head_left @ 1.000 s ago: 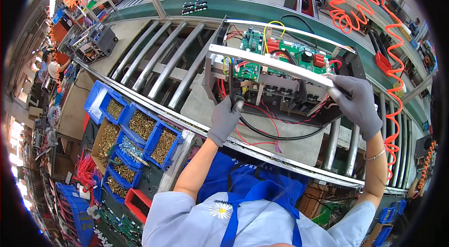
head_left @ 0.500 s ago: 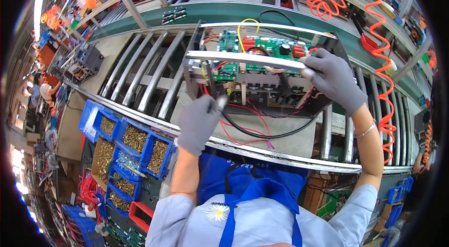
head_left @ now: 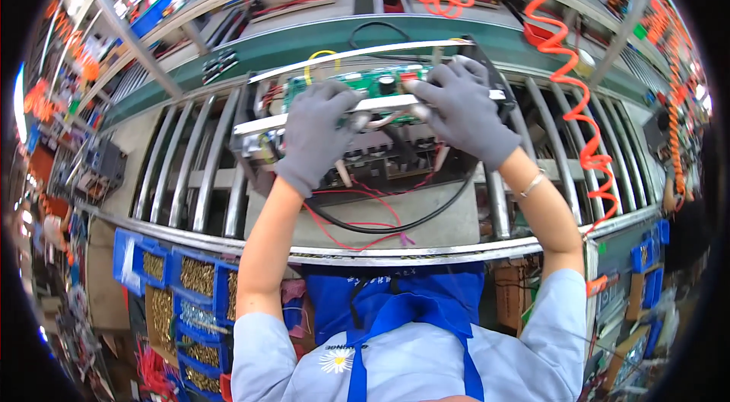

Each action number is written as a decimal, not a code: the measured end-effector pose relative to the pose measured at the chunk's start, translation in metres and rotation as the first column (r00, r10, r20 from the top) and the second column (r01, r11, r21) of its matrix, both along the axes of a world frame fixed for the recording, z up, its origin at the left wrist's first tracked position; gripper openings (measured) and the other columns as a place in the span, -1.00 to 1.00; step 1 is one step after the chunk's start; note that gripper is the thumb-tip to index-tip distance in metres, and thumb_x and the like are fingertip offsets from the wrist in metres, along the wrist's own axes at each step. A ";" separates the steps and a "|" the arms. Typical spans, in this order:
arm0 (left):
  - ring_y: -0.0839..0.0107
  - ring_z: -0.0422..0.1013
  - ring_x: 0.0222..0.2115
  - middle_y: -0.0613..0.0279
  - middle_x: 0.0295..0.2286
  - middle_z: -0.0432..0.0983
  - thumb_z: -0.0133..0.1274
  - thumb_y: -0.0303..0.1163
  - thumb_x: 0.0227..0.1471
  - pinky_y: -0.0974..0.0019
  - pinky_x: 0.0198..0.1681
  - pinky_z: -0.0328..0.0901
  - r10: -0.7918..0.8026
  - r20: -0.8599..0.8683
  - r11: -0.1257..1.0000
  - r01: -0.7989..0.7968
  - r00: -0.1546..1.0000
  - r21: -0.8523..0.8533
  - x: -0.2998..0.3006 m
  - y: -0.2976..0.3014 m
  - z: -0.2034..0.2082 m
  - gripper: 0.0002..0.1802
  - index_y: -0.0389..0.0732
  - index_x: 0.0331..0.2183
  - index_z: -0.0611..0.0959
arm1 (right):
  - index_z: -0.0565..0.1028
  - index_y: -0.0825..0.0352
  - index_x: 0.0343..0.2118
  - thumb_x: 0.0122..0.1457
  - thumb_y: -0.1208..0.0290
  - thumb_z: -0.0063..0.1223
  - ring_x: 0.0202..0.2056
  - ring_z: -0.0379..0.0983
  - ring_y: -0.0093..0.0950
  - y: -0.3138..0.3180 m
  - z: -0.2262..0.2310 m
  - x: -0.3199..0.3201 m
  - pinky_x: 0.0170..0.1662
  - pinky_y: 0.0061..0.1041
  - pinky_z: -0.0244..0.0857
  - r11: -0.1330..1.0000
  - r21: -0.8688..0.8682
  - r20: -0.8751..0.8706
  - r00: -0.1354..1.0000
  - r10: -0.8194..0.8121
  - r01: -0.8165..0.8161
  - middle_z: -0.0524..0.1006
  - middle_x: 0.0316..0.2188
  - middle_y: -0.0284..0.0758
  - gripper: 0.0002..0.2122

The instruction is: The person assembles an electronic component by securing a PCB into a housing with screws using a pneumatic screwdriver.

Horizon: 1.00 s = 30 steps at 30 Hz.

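Observation:
An open metal chassis (head_left: 245, 145) stands before me with a green circuit board (head_left: 365, 84) inside, carrying a black round part and a red block. Along its near top edge runs a silver bar (head_left: 262, 125). My left hand (head_left: 319, 128), in a grey glove, is closed over this bar left of centre, thumb on the near side. Farther right, my gloved right hand (head_left: 468, 109) is closed over the same bar, its fingertips by the board's red block. Both palms hide parts of the bar and board. Between the thumbs a pale cable (head_left: 389, 120) shows.
Roller conveyor (head_left: 190, 166) bars flank the chassis. A black cable (head_left: 365, 228) and red wires loop over the near board. Blue bins (head_left: 199, 276) of brass fasteners sit at lower left. An orange coiled hose (head_left: 585, 113) hangs at right. A yellow wire (head_left: 323, 54) arches behind the board.
My left hand has moved up and right from the chassis's lower left front to the silver bar. My right hand has shifted inward along it. The whole view has swung to the right.

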<state>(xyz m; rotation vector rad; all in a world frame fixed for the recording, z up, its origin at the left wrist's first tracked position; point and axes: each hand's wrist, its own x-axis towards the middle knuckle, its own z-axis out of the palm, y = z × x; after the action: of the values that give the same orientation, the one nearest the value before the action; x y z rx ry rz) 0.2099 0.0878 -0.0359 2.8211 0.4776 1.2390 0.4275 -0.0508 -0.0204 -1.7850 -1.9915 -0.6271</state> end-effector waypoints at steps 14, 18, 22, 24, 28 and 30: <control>0.11 0.43 -0.26 0.13 -0.34 0.54 0.15 -0.15 0.01 0.11 -0.20 0.28 0.026 -0.134 1.000 -0.024 0.991 0.018 0.006 0.002 0.006 -0.70 -0.13 -0.28 0.61 | 0.57 0.18 -0.41 0.20 0.09 0.02 -0.53 0.51 -0.29 0.065 -0.007 -0.033 -0.38 -0.29 0.34 0.986 0.152 -0.117 0.990 0.084 -0.066 0.51 -0.63 -0.33 -0.74; 0.13 0.43 -0.28 0.16 -0.38 0.53 0.14 -0.12 0.02 0.10 -0.22 0.27 0.054 -0.117 0.992 -0.040 0.992 0.118 0.012 0.003 0.003 -0.71 -0.09 -0.27 0.61 | 0.57 0.18 -0.45 0.19 0.09 0.02 -0.56 0.50 -0.28 0.072 -0.014 -0.026 -0.46 -0.29 0.34 0.983 0.176 -0.189 0.978 0.083 -0.050 0.51 -0.65 -0.30 -0.73; 0.15 0.43 -0.29 0.20 -0.40 0.52 0.13 -0.09 0.03 0.10 -0.23 0.27 0.038 -0.139 0.994 -0.024 0.989 0.102 0.015 -0.001 0.006 -0.69 -0.08 -0.27 0.61 | 0.58 0.17 -0.42 0.19 0.11 0.01 -0.54 0.51 -0.28 0.064 -0.009 -0.023 -0.45 -0.29 0.35 0.995 0.099 -0.206 0.978 0.028 -0.007 0.53 -0.61 -0.28 -0.74; 0.17 0.42 -0.29 0.23 -0.42 0.51 0.13 -0.08 0.02 0.10 -0.24 0.26 0.038 -0.156 0.995 -0.022 0.987 0.102 0.020 0.000 0.005 -0.70 -0.07 -0.28 0.62 | 0.58 0.19 -0.37 0.19 0.11 0.01 -0.47 0.52 -0.27 0.067 -0.010 -0.017 -0.40 -0.28 0.36 0.995 0.097 -0.215 0.976 0.027 -0.006 0.55 -0.54 -0.25 -0.74; 0.18 0.42 -0.30 0.25 -0.41 0.51 0.14 -0.08 0.00 0.10 -0.24 0.27 0.061 -0.145 0.989 -0.040 0.988 0.144 0.015 0.001 0.005 -0.71 -0.05 -0.30 0.63 | 0.57 0.22 -0.21 0.18 0.11 -0.01 -0.24 0.51 -0.22 0.081 0.002 -0.024 -0.23 -0.25 0.37 0.973 0.220 -0.167 0.980 0.109 -0.071 0.55 -0.31 -0.15 -0.70; 0.17 0.43 -0.28 0.22 -0.39 0.52 0.18 -0.04 -0.05 0.09 -0.22 0.27 0.111 -0.166 0.988 -0.091 0.980 0.123 0.005 0.006 -0.001 -0.65 -0.05 -0.29 0.64 | 0.56 0.21 -0.13 0.18 0.14 0.01 -0.16 0.48 -0.19 0.093 0.013 -0.039 -0.13 -0.25 0.35 0.971 0.186 -0.206 0.961 0.185 -0.147 0.54 -0.25 -0.16 -0.69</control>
<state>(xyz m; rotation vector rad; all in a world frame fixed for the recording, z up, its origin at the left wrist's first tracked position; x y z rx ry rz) 0.2149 0.0940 -0.0370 3.0538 0.5810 1.0750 0.3889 0.0418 -0.0074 -1.4979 -1.8539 -0.5018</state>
